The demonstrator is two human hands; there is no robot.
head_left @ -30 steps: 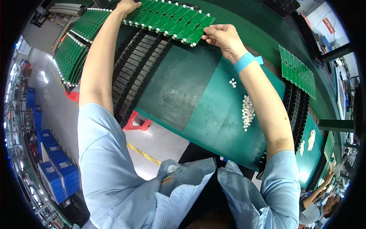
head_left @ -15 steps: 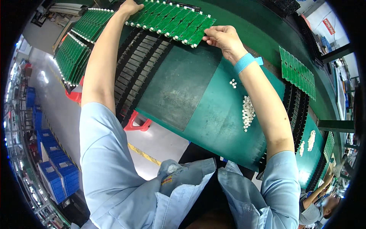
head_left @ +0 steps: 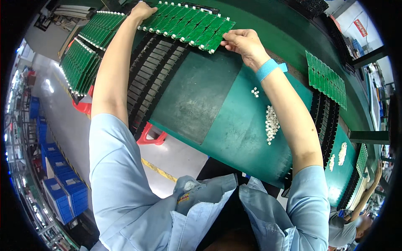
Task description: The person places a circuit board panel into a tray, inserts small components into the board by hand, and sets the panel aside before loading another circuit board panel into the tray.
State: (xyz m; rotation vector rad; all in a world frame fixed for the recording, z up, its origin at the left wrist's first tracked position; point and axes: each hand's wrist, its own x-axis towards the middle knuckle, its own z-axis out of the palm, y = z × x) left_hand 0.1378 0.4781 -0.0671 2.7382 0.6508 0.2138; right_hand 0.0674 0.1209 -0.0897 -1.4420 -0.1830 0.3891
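A green circuit board panel [head_left: 188, 24], lined with small white connectors along its long edges, is held between my two hands at the far side of the bench. My left hand [head_left: 143, 11] grips its left end, the fingers partly hidden behind my wrist. At the right end, my right hand [head_left: 245, 45], with a blue band at the wrist, pinches the edge between thumb and fingers. Beneath the panel runs a black slotted rack [head_left: 153, 69]. Loose white connectors [head_left: 271, 124] lie heaped by my right forearm, with a smaller cluster [head_left: 255, 92] farther off.
Stacked green panels [head_left: 79, 69] stand at the left, more panels [head_left: 101, 28] behind them. Another green panel [head_left: 325, 79] rests at the right above a second black rack [head_left: 324, 115]. A red stool [head_left: 151, 136] is below the bench. A co-worker [head_left: 345, 228] sits at lower right.
The panel's right end has shifted slightly toward me and left, my right hand moving with it. The co-worker's arm has risen. My left hand has barely moved.
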